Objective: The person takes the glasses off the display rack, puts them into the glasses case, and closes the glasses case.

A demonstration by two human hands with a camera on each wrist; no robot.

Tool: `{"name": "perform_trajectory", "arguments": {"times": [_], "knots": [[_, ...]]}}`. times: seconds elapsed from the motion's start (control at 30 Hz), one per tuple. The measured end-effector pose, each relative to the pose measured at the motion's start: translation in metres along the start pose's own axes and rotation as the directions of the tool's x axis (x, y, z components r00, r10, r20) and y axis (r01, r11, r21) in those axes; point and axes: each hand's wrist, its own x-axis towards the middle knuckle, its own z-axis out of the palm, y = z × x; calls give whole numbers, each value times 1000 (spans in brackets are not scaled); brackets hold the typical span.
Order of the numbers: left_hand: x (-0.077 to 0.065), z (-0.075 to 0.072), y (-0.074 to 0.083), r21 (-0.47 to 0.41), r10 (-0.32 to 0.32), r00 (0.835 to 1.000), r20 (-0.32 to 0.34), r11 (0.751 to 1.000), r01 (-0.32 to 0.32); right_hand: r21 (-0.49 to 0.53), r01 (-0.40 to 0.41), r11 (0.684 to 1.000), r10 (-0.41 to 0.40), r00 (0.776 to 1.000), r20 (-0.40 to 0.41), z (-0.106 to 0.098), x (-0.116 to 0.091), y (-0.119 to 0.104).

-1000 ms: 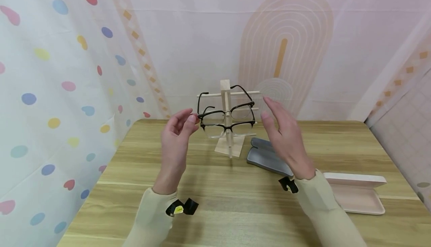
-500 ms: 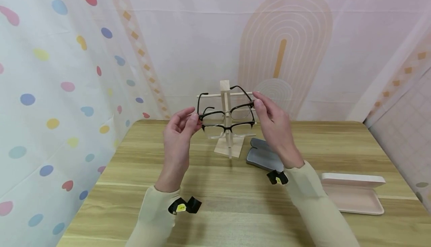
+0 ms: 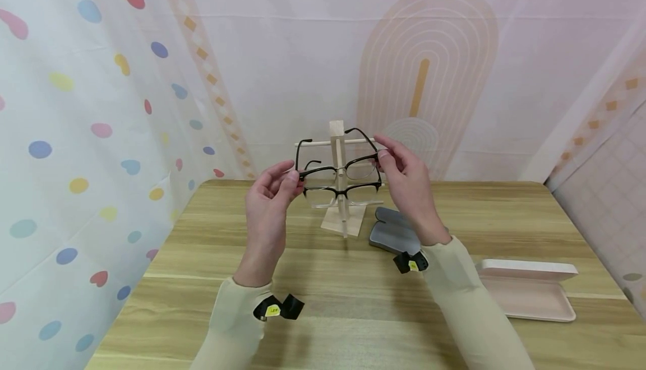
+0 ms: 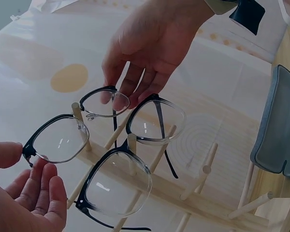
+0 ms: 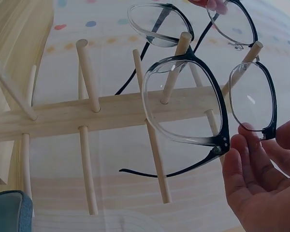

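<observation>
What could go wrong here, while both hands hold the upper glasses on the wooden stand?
1. The left hand and right hand pinch only the corners of the upper black half-rim glasses, so they may slip.
2. The lower black clear-bottomed glasses hang just beneath and could be knocked off.
3. The light wooden peg stand looks slender and might tip.

A staged booth set up like a small shop display: patterned cloth backdrops [image 3: 313,50] enclose a wooden counter [image 3: 353,280] carrying a glasses rack [image 3: 341,190] and cases [image 3: 530,291].
</observation>
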Motion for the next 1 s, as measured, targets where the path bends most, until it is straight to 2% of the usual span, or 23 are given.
{"name": "perform_trajectory", "arguments": {"times": [0.23,0.6,1.0], "knots": [[1,0,-1,-21,9,1000,-2,1000,-9,78,-16,997,16,1000,12,0,1,-1],[-1,3,3,-72,48,999,-3,996,-48,105,3,995,-4,1000,3,-3,-4,-7],[-7,3,8,-66,89,996,23,994,-87,132,81,988,-79,997,-26,-11,-17,-18]]}}
